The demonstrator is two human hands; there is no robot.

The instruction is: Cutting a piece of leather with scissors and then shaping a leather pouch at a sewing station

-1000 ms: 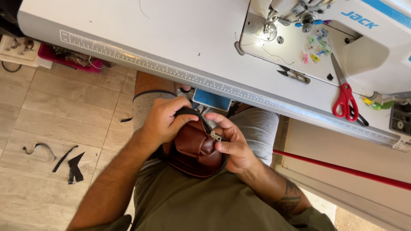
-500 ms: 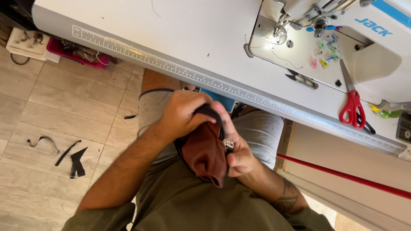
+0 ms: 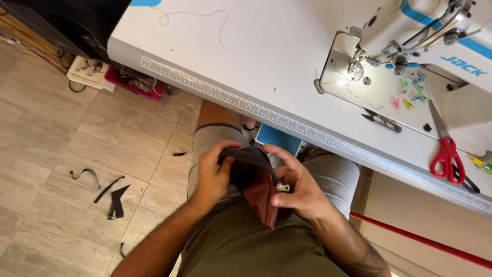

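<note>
1. rust-brown folded fabric pouch with black lining (image 3: 259, 192) sits lower centre, over the lap.
2. left hand (image 3: 214, 174) clamps its dark edge, steadying it.
3. right hand (image 3: 300, 187) pinches the small white zipper pull (image 3: 283, 188), likely to work it.

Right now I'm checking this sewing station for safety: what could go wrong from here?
The brown and black fabric piece is held over the lap by the left hand and right hand, so its small white zipper pull could snag. The red-handled scissors lie near the white table's edge and might be knocked off.
</note>
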